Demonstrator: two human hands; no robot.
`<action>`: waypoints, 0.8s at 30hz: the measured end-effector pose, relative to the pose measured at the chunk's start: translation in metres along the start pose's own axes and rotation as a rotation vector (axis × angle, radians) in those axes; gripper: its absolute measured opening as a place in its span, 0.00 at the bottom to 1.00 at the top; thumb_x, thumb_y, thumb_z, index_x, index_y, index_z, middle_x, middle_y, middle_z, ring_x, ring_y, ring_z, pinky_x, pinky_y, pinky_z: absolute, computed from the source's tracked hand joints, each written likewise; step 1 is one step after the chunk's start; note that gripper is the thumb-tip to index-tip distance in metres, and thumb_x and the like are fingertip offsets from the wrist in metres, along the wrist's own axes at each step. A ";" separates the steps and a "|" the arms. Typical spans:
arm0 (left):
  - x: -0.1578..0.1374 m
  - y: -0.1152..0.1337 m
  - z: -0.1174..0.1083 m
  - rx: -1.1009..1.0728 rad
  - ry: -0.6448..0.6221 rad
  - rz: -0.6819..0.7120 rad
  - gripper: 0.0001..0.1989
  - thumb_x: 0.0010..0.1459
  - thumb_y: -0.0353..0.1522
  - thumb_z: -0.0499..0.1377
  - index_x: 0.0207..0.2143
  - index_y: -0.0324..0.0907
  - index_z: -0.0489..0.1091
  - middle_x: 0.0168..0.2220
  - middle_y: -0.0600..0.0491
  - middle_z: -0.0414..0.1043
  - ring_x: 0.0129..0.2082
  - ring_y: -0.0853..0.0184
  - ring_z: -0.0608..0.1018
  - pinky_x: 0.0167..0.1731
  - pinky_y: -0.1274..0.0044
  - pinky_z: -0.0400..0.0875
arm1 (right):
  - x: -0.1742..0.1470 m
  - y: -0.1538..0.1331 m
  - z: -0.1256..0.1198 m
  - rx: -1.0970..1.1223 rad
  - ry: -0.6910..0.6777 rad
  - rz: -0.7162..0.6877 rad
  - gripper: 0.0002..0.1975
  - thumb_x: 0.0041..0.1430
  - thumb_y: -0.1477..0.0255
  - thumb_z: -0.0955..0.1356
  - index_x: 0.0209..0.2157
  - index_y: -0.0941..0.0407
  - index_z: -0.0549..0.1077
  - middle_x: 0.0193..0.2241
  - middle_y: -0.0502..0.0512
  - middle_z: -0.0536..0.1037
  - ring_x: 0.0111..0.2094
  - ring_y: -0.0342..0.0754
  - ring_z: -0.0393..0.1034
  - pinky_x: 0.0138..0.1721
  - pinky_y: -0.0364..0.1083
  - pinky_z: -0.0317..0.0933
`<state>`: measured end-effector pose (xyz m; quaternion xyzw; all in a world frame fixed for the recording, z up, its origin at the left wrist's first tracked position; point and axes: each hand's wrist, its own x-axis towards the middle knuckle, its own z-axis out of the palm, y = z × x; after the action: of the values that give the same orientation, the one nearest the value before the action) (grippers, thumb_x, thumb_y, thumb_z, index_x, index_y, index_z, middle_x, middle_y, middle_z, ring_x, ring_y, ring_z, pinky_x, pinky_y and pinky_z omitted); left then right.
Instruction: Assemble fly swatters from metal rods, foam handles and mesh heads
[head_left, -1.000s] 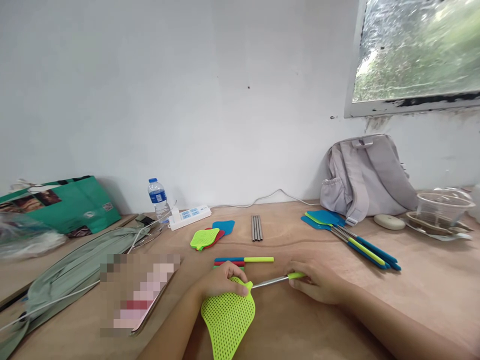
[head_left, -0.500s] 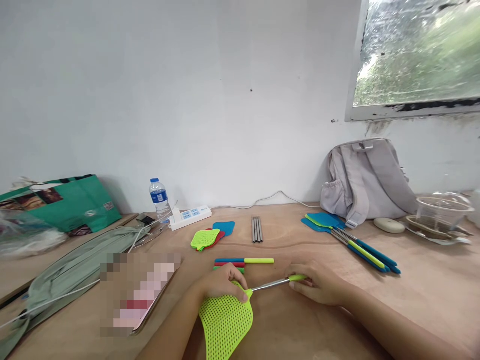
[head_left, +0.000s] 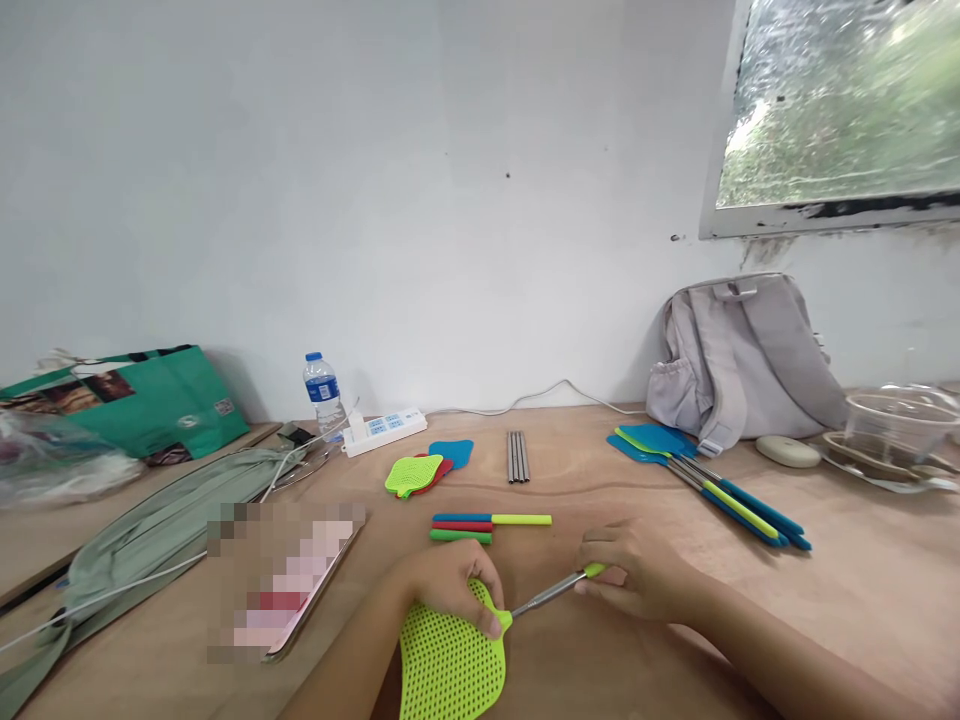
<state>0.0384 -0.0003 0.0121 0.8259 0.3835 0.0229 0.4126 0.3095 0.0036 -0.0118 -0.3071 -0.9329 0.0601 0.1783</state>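
Note:
A lime-green fly swatter [head_left: 454, 665] with a perforated head is between my two hands, close to the front of the table. My left hand [head_left: 457, 585] pinches the head near its neck, thumb on top. From the neck a metal rod [head_left: 546, 597] runs up to the right into a lime-green handle sleeve [head_left: 594, 570]. My right hand [head_left: 630, 572] is closed around that sleeve and hides most of it. Just beyond lie loose handle sleeves: blue [head_left: 459, 519], red [head_left: 461, 527], green [head_left: 460, 537] and yellow [head_left: 523, 520].
Behind lie several metal rods [head_left: 517, 457] and stacked swatter heads [head_left: 414, 475]. Assembled fly swatters [head_left: 720, 500] are on the right, before a grey backpack [head_left: 742, 360]. A power strip [head_left: 384, 432], a water bottle [head_left: 323, 390] and a phone [head_left: 300, 590] are on the left.
The swatter's rod slants more steeply now, its neck end lower and nearer me. Both hands have kept their hold. The whole view has shifted slightly.

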 end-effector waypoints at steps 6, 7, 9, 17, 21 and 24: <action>0.001 0.000 0.002 -0.038 0.001 0.021 0.15 0.42 0.44 0.63 0.30 0.44 0.77 0.28 0.55 0.76 0.28 0.68 0.74 0.25 0.83 0.63 | -0.001 0.000 0.002 0.053 0.046 0.012 0.11 0.55 0.61 0.63 0.29 0.53 0.71 0.26 0.50 0.77 0.29 0.45 0.69 0.31 0.41 0.55; 0.002 0.000 0.002 -0.053 0.001 0.022 0.15 0.41 0.44 0.64 0.30 0.44 0.77 0.28 0.55 0.76 0.28 0.68 0.74 0.25 0.83 0.63 | -0.001 0.001 0.003 0.067 0.053 0.014 0.11 0.55 0.61 0.64 0.29 0.53 0.71 0.26 0.50 0.77 0.29 0.44 0.69 0.30 0.41 0.55; 0.005 0.000 0.004 -0.075 0.008 0.029 0.16 0.40 0.44 0.64 0.30 0.45 0.77 0.28 0.56 0.76 0.28 0.68 0.74 0.25 0.83 0.63 | -0.001 0.002 0.004 0.087 0.058 0.014 0.11 0.55 0.61 0.64 0.28 0.53 0.71 0.25 0.50 0.77 0.28 0.44 0.70 0.30 0.41 0.55; 0.006 0.003 0.003 -0.198 0.053 0.026 0.13 0.38 0.41 0.66 0.26 0.43 0.76 0.26 0.55 0.75 0.27 0.69 0.73 0.24 0.83 0.62 | -0.001 0.002 0.003 0.106 0.074 0.057 0.12 0.54 0.59 0.64 0.29 0.53 0.72 0.26 0.50 0.77 0.28 0.44 0.71 0.30 0.40 0.57; -0.004 -0.002 -0.007 -0.579 0.295 0.007 0.18 0.46 0.44 0.61 0.35 0.41 0.72 0.29 0.52 0.75 0.23 0.71 0.73 0.21 0.82 0.62 | -0.003 0.010 -0.001 0.121 0.138 0.077 0.12 0.54 0.60 0.65 0.30 0.53 0.71 0.26 0.50 0.77 0.28 0.44 0.70 0.30 0.40 0.57; -0.007 -0.010 -0.013 -0.890 0.555 0.038 0.17 0.48 0.43 0.59 0.36 0.41 0.69 0.29 0.53 0.74 0.25 0.69 0.75 0.22 0.81 0.65 | -0.005 0.022 -0.002 0.098 0.231 0.132 0.10 0.54 0.62 0.64 0.30 0.54 0.70 0.27 0.51 0.76 0.28 0.43 0.70 0.28 0.40 0.57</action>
<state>0.0229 0.0076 0.0158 0.5404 0.4165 0.4090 0.6060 0.3263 0.0186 -0.0160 -0.3636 -0.8799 0.0816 0.2949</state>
